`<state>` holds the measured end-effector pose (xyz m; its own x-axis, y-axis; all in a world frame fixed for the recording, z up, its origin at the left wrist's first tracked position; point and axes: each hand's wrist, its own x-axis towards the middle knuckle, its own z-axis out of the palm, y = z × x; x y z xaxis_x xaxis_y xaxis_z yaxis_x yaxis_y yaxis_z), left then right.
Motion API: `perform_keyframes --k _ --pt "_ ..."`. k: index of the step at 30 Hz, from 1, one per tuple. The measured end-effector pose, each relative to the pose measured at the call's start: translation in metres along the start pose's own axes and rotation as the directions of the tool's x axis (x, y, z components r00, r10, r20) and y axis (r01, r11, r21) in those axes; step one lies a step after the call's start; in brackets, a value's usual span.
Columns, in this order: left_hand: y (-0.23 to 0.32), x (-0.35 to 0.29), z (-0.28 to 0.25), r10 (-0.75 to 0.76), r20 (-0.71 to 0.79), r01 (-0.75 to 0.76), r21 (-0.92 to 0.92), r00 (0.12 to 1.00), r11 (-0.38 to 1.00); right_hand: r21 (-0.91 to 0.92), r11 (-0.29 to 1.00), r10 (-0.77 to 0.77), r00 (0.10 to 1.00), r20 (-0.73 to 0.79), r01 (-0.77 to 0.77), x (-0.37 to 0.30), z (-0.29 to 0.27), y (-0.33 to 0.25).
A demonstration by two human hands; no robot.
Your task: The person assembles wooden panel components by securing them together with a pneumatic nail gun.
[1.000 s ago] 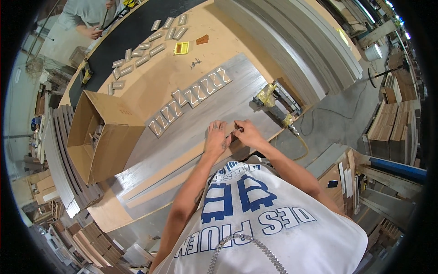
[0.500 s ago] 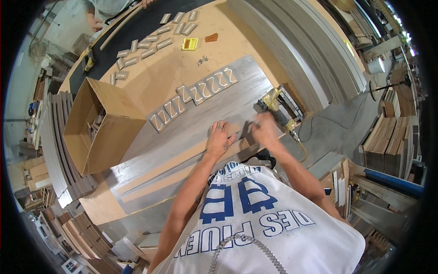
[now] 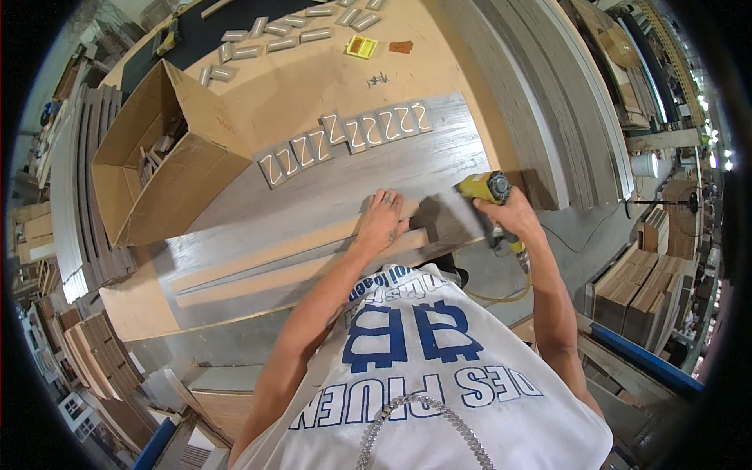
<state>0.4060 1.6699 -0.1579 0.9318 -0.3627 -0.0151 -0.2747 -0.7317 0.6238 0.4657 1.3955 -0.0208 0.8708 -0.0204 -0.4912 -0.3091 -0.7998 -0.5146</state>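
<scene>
My right hand (image 3: 505, 211) grips a yellow and black pneumatic nail gun (image 3: 484, 186), held at the right end of a grey wood-look board (image 3: 313, 205). An air hose (image 3: 501, 298) trails from the tool. My left hand (image 3: 384, 223) lies with fingers stretched out over the right part of two long narrow wooden strips (image 3: 258, 270), which rest along the board's near side. Beyond my hands, a row of small grey blocks (image 3: 363, 133) sits on the board, each with a zigzag bead of white glue on top.
An open cardboard box (image 3: 211, 149) holding small wood pieces stands at the left. More small blocks (image 3: 283, 44), a yellow case (image 3: 361, 46) and an orange-brown piece (image 3: 400, 47) lie farther back. Long grey planks (image 3: 509, 102) are stacked along the right, with others (image 3: 74, 204) at the left.
My right hand has taken hold of the nail gun, which stood at the board's right end, and turned it. My left hand stays on the strips. The view has shifted.
</scene>
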Motion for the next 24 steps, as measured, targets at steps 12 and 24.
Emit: perform_keyframes --k 12,24 --pt "0.0 0.001 0.0 -0.005 0.007 0.005 -0.006 1.0 1.0 0.147 0.988 -0.017 0.939 0.344 -0.036 -0.012 0.05 -0.03" --pt "-0.002 0.0 0.004 0.015 -0.054 -0.017 -0.029 0.998 0.999 0.096 0.995 -0.014 0.947 0.321 -0.017 -0.012 0.051 -0.037"
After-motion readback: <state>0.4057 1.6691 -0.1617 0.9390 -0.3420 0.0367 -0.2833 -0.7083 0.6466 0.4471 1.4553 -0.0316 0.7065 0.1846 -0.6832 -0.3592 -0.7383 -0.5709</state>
